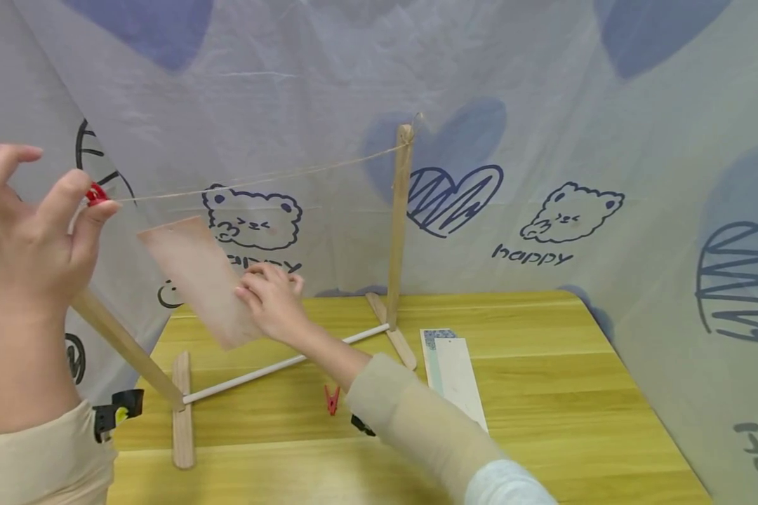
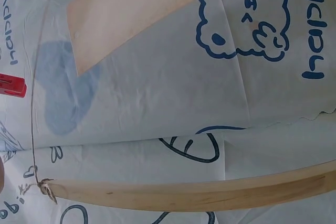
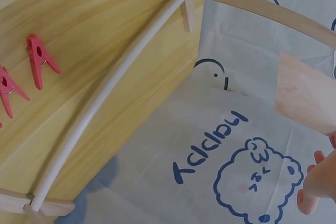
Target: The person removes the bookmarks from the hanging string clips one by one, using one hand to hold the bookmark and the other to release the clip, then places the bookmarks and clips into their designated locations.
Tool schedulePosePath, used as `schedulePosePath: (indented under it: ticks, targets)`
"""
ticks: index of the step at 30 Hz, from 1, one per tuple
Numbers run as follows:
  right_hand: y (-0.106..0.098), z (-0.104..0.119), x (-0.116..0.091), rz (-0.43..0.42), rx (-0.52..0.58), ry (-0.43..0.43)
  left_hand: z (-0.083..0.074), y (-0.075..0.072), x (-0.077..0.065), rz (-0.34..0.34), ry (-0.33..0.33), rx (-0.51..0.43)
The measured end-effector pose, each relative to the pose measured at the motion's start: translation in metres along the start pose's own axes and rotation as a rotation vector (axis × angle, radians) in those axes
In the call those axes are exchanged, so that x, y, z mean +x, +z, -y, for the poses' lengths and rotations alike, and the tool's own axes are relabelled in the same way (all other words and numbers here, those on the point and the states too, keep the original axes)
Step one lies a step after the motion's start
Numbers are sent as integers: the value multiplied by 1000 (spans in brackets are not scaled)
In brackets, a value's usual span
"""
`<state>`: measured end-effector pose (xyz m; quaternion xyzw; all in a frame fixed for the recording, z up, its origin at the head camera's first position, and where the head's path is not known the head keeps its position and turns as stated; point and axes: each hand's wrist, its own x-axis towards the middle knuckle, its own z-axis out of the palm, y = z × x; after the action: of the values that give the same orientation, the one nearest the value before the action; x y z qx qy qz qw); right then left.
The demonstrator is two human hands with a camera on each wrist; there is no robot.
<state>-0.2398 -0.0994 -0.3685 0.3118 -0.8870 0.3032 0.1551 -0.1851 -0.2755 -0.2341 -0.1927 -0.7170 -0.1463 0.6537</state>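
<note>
At the left of the head view, my left hand (image 1: 34,235) pinches a red clothespin (image 1: 96,194) between thumb and finger, right at the string (image 1: 278,173). The same clothespin (image 2: 11,85) shows at the left edge of the left wrist view. My right hand (image 1: 271,298) grips a pale pinkish paper card (image 1: 196,280) by its side edge near the lower end. Tilted, the card hangs above the table, its top edge below the string. A small hole shows near the end of the card (image 2: 136,11) in the left wrist view.
The string runs to a wooden post (image 1: 400,224); another post (image 1: 129,347) leans at left. A white rod (image 1: 246,381) joins their feet. On the wooden table (image 1: 556,393) lie a red clothespin (image 1: 332,400), more red clothespins (image 3: 41,60) and white cards (image 1: 461,372).
</note>
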Motion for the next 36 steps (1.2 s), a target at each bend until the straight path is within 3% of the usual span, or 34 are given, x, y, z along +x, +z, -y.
schedulePosePath:
  ticks: [8, 17, 24, 36]
  targets:
    - [-3, -11, -4, -24, 12, 21, 0, 6, -5, -40, 36, 12]
    - [-6, -25, -12, -80, 32, 14, -30, 10, -3, -137, 40, -27]
    - [-9, -38, -16, -117, 66, 32, -28, 19, -15, -189, 46, 13]
    - [-13, -64, -26, -202, 84, 22, -34, 32, -41, -196, 55, 98]
